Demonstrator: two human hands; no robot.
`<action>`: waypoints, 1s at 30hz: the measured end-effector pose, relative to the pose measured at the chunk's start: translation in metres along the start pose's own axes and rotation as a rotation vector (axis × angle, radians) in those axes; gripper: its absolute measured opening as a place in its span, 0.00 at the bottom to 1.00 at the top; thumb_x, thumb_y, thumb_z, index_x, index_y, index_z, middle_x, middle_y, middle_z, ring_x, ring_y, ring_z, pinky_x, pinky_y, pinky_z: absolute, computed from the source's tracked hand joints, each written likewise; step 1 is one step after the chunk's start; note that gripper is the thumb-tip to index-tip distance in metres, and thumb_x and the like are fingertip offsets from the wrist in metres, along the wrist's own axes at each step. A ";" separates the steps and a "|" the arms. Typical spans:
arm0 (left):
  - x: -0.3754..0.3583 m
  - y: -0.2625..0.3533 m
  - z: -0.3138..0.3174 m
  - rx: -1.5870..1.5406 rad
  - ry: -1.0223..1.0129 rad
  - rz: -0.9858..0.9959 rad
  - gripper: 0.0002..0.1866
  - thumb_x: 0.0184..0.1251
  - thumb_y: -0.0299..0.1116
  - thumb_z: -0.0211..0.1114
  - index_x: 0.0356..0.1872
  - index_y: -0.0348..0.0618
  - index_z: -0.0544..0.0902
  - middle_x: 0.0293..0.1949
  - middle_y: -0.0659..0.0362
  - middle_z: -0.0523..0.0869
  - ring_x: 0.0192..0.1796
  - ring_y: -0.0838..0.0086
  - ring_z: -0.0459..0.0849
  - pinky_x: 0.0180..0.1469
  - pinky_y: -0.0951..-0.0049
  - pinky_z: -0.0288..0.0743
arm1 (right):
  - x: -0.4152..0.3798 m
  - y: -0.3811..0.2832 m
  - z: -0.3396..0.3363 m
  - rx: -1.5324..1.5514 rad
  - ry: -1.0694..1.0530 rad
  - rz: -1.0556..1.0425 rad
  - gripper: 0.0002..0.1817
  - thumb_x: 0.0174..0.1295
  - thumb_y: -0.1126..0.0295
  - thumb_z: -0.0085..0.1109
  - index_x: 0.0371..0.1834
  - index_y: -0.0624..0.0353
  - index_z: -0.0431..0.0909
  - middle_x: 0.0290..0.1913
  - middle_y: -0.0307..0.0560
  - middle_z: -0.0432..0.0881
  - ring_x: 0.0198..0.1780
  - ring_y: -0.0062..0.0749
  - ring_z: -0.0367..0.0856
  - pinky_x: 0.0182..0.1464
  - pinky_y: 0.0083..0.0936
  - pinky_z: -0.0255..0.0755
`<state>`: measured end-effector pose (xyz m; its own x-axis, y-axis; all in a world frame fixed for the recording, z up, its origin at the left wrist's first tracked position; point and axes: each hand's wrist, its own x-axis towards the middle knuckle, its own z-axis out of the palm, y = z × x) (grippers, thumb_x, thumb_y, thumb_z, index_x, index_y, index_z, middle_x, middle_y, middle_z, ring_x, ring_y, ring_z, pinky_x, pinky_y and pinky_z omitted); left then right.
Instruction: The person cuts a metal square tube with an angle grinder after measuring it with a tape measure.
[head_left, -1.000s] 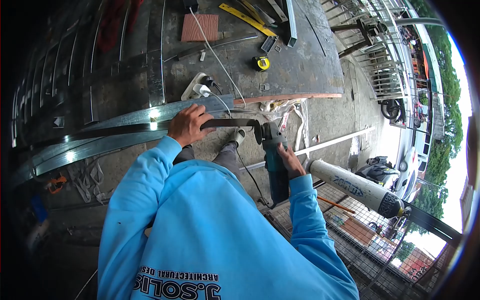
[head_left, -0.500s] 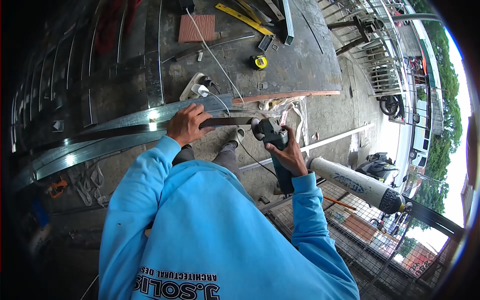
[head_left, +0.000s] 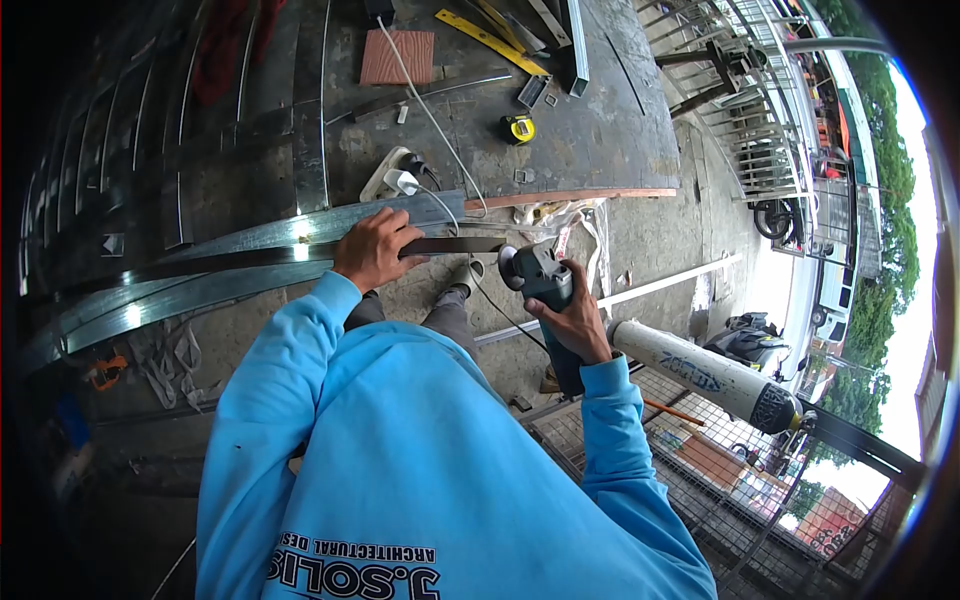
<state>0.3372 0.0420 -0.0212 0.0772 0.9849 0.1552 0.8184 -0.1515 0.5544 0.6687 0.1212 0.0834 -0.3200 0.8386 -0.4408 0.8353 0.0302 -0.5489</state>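
Note:
My left hand point(head_left: 376, 247) is closed around a long, dark flat metal bar point(head_left: 455, 245) near its right end. The bar runs off to the left over shiny galvanized metal lengths point(head_left: 250, 232). An angle grinder point(head_left: 545, 285) is gripped in my right hand point(head_left: 578, 318), its body pointing down toward me. The grinder's round disc point(head_left: 509, 266) is right at the bar's end. A cord point(head_left: 497, 305) runs up from the grinder's side toward the white plug point(head_left: 401, 182) at an outlet on the bench.
On the dark metal worktable point(head_left: 610, 140) lie a yellow tape measure point(head_left: 518, 129), a yellow level point(head_left: 490, 42), a reddish square tile point(head_left: 397, 58) and metal tubing point(head_left: 575, 50). A white gas cylinder point(head_left: 700, 374) lies to my right, above wire mesh point(head_left: 690, 440).
The grinder has shifted very slightly left and down at the bar's end. My left hand keeps its place on the bar.

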 end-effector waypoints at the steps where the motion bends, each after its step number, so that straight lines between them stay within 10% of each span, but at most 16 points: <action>1: 0.000 0.000 0.000 0.006 0.001 0.000 0.21 0.51 0.48 0.79 0.44 0.50 0.89 0.39 0.60 0.80 0.47 0.63 0.81 0.51 0.62 0.79 | 0.002 -0.001 0.001 0.003 0.005 0.003 0.56 0.45 0.36 0.79 0.71 0.54 0.59 0.54 0.72 0.81 0.56 0.65 0.83 0.56 0.48 0.78; 15: 0.001 -0.001 -0.002 0.004 -0.055 -0.016 0.21 0.53 0.48 0.79 0.46 0.50 0.88 0.41 0.61 0.80 0.50 0.65 0.81 0.52 0.61 0.81 | -0.037 0.033 0.004 0.110 -0.039 0.048 0.58 0.46 0.33 0.77 0.72 0.56 0.61 0.52 0.60 0.82 0.54 0.50 0.83 0.56 0.39 0.77; 30: 0.011 0.057 -0.026 -0.183 0.016 0.040 0.34 0.54 0.61 0.76 0.56 0.50 0.84 0.55 0.54 0.81 0.62 0.54 0.78 0.69 0.52 0.66 | -0.048 0.049 -0.035 1.199 0.233 0.030 0.42 0.61 0.37 0.66 0.65 0.61 0.70 0.44 0.54 0.83 0.39 0.43 0.86 0.39 0.39 0.85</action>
<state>0.3701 0.0425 0.0331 0.0976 0.9766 0.1919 0.6977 -0.2046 0.6866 0.7411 0.1018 0.1024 -0.1171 0.9115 -0.3942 -0.1399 -0.4081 -0.9022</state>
